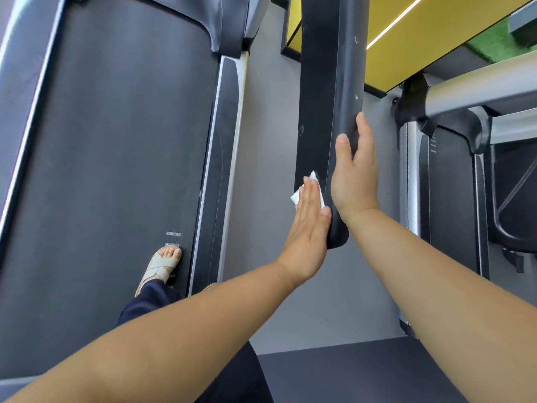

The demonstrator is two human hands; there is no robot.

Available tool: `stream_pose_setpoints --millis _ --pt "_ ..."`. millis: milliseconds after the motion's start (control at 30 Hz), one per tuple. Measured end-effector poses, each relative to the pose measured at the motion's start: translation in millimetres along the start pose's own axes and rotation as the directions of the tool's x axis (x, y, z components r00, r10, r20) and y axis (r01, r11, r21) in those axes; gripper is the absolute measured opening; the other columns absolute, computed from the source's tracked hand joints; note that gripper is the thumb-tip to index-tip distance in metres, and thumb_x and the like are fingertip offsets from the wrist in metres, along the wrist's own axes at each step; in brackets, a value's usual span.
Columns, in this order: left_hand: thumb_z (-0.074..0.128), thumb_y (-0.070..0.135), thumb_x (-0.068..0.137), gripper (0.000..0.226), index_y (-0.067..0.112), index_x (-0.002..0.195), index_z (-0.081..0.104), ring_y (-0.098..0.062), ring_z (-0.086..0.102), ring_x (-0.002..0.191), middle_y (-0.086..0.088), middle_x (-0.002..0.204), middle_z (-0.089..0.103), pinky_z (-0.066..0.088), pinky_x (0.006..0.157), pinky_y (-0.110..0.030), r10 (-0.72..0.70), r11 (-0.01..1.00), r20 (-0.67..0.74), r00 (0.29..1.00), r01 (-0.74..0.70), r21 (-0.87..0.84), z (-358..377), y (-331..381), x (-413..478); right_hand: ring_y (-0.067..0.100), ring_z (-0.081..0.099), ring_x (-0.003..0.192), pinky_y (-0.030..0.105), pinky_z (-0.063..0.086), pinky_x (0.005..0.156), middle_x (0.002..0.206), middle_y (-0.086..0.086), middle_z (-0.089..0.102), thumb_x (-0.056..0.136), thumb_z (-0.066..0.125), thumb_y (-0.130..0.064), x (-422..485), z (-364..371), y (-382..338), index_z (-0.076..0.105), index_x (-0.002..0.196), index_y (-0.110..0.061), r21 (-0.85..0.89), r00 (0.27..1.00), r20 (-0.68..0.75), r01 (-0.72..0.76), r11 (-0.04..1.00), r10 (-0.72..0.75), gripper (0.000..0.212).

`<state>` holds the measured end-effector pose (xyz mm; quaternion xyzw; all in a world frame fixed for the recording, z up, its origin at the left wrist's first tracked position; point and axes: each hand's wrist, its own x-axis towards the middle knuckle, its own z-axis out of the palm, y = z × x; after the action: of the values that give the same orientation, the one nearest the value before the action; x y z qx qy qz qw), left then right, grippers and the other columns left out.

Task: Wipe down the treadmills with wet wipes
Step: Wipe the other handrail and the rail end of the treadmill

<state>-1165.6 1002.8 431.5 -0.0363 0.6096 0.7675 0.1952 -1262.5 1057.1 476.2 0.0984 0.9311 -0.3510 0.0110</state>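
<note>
White wipe [320, 193] half-hidden under left hand [308, 228] on handrail [325, 82].

Bright, even light with soft shadows. A thin light strip [392, 24] glares white on the yellow panel [430, 56]. A faint sheen runs down the dark handrail [328, 82]. Wide-angle distortion bows the edges of the treadmill belt [116, 170].

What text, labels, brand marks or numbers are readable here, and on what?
No readable text anywhere in the head view.
Treadmill belt: two short grey marks by the sandal, too blurred to read, if they are print at all.
Neighbouring treadmill's side rail: short pale stripes, no letters.
Handrail: pale specks only, no print visible.
Wet wipe: plain white.
</note>
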Motion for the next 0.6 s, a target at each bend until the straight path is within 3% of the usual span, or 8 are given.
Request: stream_pose_setpoints --millis 167,367,600 --pt "0.015 0.035 0.101 0.056 0.026 0.146 -0.016 0.011 -0.022 0.136 0.018 0.153 -0.023 -0.01 0.114 -0.016 0.061 0.998 0.027 0.998 -0.062 0.031 8 4 -21 0.002 0.026 0.137 0.005 0.019 0.092 0.152 -0.011 0.029 0.103 0.035 -0.03 2 -1 1 0.024 0.149 -0.028 0.001 1.0 0.003 -0.001 1.0 0.001 0.047" --pt "0.023 0.026 0.103 0.057 0.025 0.148 -0.012 0.011 -0.017 0.138 0.017 0.155 -0.018 -0.006 0.118 -0.022 0.036 0.997 -0.021 0.999 -0.034 0.073 11 2 -19 0.003 0.028 0.136 0.011 0.021 0.095 0.152 -0.01 0.029 0.103 0.035 -0.031 0 0 1 0.025 0.149 -0.028 0.005 1.0 -0.001 0.002 1.0 -0.002 0.047" --pt "0.027 0.02 0.104 0.059 0.03 0.147 -0.013 0.029 -0.018 0.124 0.03 0.148 -0.018 -0.007 0.098 0.006 -0.069 0.998 -0.061 0.996 0.068 -0.016 31 3 -56 0.008 0.027 0.139 0.017 0.022 0.097 0.154 -0.009 0.026 0.104 0.031 -0.031 -2 -2 -1 0.022 0.15 -0.028 0.006 1.0 0.021 0.012 1.0 -0.012 0.047"
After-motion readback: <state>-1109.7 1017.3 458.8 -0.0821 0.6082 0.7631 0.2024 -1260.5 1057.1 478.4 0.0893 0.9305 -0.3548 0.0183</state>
